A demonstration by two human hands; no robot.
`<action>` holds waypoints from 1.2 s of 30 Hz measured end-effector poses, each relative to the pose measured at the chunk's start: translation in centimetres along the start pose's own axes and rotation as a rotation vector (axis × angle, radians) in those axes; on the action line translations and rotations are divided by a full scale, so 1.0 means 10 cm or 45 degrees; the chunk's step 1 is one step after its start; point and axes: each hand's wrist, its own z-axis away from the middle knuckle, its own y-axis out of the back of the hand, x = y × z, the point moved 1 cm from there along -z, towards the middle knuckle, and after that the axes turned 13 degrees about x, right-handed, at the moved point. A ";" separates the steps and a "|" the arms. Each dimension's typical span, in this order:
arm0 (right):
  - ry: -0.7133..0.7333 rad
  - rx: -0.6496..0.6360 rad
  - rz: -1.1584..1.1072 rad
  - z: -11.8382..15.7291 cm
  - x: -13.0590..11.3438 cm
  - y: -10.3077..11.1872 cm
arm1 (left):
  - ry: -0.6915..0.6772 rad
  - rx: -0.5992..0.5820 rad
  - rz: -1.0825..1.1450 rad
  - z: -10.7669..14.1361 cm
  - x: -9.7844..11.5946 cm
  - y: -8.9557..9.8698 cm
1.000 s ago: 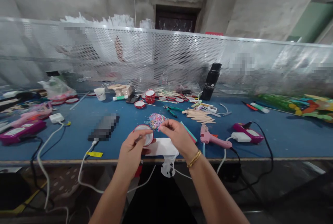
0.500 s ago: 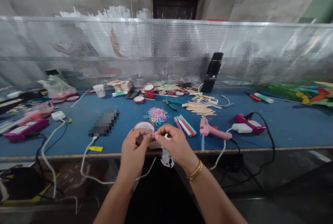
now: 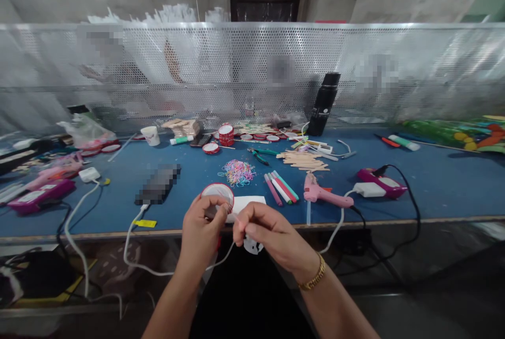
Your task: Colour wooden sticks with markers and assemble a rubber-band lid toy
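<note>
My left hand [image 3: 205, 226] has its thumb and forefinger pinched at the near rim of a round white lid with a red edge [image 3: 218, 190]; what lies between the fingertips is too small to tell. Just right of it, my right hand [image 3: 268, 231] is closed on a thin pink strand [image 3: 237, 219] that stretches toward my left fingertips. A white paper piece with black marks [image 3: 253, 246] hangs below my right fingers. Behind my hands, white paper [image 3: 252, 201] lies at the table edge, and a pile of small coloured bands [image 3: 238, 172] lies beyond it.
Markers [image 3: 281, 187], a pink glue gun [image 3: 325, 194] and a purple device [image 3: 382, 184] lie to the right. Pliers [image 3: 259, 157] and wooden sticks [image 3: 302, 160] are farther back. A black bottle [image 3: 324, 103] stands by the mesh panel [image 3: 252, 55]. A phone [image 3: 158, 185] lies left.
My right hand has moved right and down, away from my left hand, drawing the pink strand out between them. More of the white paper behind shows.
</note>
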 end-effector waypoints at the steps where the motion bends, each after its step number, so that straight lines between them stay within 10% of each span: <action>1: 0.020 -0.017 0.074 0.00 0.03 0.00 | -0.017 -0.026 0.000 0.01 0.02 0.00; 7: 0.052 0.028 0.127 0.07 0.14 0.09 | 0.061 -0.375 0.156 0.06 0.03 0.09; 18: 0.689 0.359 1.148 0.15 0.11 0.18 | 0.408 -0.232 0.254 0.12 -0.02 0.11; 29: 0.716 0.347 1.429 -0.48 -0.06 0.12 | 0.062 -0.230 0.269 -0.49 -0.07 -0.17; 36: 0.716 0.355 1.452 -0.48 0.09 0.10 | 0.059 -0.269 0.218 -0.37 -0.14 -0.18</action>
